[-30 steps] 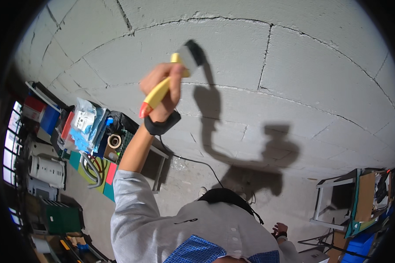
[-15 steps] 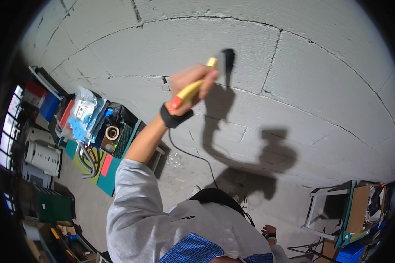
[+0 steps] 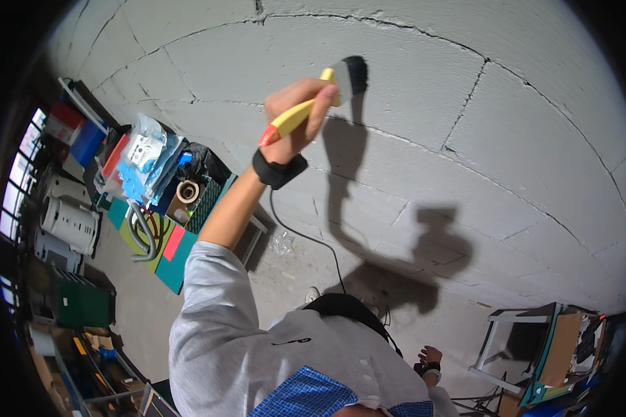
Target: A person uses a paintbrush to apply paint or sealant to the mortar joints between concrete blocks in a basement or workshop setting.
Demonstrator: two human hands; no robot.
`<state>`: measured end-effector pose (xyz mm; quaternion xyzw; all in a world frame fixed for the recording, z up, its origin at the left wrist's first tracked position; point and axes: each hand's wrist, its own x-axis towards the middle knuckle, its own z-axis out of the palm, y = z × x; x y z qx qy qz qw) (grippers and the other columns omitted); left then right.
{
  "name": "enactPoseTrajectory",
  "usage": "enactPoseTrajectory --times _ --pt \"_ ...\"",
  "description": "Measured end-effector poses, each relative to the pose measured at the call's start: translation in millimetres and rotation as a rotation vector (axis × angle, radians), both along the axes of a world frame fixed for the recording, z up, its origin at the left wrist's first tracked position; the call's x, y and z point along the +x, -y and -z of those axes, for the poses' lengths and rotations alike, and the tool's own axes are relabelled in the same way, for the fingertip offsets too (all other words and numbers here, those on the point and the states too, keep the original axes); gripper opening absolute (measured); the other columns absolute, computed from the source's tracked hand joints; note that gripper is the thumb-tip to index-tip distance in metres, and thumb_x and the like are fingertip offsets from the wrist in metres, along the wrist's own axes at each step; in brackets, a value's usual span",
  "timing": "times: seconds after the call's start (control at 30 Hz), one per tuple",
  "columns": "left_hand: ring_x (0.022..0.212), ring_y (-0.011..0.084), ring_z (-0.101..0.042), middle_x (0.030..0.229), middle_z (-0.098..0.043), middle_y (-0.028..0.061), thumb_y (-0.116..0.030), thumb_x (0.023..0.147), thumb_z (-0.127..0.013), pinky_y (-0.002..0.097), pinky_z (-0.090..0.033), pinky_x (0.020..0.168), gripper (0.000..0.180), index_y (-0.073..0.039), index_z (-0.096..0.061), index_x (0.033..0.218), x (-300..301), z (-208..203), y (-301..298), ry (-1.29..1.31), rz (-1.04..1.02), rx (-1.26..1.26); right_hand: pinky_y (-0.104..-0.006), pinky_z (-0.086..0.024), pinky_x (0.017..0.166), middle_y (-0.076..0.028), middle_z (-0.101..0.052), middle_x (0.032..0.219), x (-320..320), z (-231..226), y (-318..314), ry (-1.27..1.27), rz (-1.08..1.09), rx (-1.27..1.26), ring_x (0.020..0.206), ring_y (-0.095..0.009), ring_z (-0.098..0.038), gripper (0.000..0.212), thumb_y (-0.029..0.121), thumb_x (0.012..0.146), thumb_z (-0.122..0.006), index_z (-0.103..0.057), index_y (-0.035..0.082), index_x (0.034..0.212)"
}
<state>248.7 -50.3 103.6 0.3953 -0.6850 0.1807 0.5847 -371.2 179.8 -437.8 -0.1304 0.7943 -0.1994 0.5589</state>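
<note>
A flat paintbrush (image 3: 292,119) with a yellow, red-tipped handle, a metal band and dark bristles is held in my left hand (image 3: 300,104). My fingers and thumb are wrapped around the handle near the metal band. Its bristles are at the pale block wall (image 3: 410,83); whether they press on it I cannot tell. A black band with a cable sits on my left wrist. Low at my side hangs my right hand (image 3: 431,354), also banded at the wrist, with its fingers apart and nothing in it.
On the left, a workbench (image 3: 177,267) carries plastic packets (image 3: 146,156), a tape roll (image 3: 187,191) and a grey hose (image 3: 145,240). A metal-framed stand (image 3: 490,340) is at the lower right. The cable (image 3: 313,240) hangs in front of me; dark crates stand lower left.
My left hand has moved the paintbrush up and leftward along the wall. The whole view has shifted slightly. My right hand still hangs low.
</note>
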Motion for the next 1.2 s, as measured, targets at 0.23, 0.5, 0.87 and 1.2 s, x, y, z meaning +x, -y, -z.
enactPoseTrajectory --times 0.23,0.5,0.87,1.2 --pt "0.060 0.0208 -0.070 0.068 -0.071 0.0086 -0.027 0.100 -0.067 0.0296 -0.052 0.057 0.027 -0.003 -0.075 0.091 132 8 -27 -0.146 -0.502 0.015 -0.0328 -0.046 0.048 -0.015 -0.075 0.108 16 0 -1 0.015 -0.061 0.042 0.075 -0.026 -0.075 0.032 0.012 0.099 -0.051 -0.069 0.008 0.125" --pt "0.058 0.0180 -0.066 0.071 -0.070 0.0088 -0.017 0.097 -0.071 0.0292 -0.051 0.056 0.016 -0.003 -0.075 0.090 55 -2 -22 0.081 -0.104 -0.023 -0.0465 -0.065 0.069 -0.027 -0.069 0.120 6 4 -7 0.011 0.018 0.086 0.095 -0.040 -0.072 0.037 0.011 0.100 -0.052 -0.062 -0.003 0.132" --pt "0.063 0.0247 -0.071 0.071 -0.071 0.0110 -0.024 0.099 -0.070 0.0322 -0.054 0.059 0.022 -0.004 -0.075 0.090 200 -4 -37 0.036 -0.626 0.017 -0.0324 -0.048 0.049 -0.015 -0.075 0.104 42 -7 45 0.011 -0.165 -0.048 0.074 -0.026 -0.074 0.031 0.014 0.099 -0.052 -0.069 0.005 0.122" --pt "0.060 0.0212 -0.067 0.071 -0.069 0.0098 -0.018 0.097 -0.071 0.0310 -0.052 0.057 0.019 -0.004 -0.072 0.085 200 1 -33 0.028 -0.275 -0.016 -0.0368 -0.051 0.047 -0.021 -0.072 0.107 70 -15 32 -0.101 -0.018 0.047 0.071 -0.033 -0.073 0.035 0.014 0.096 -0.054 -0.066 0.001 0.127"
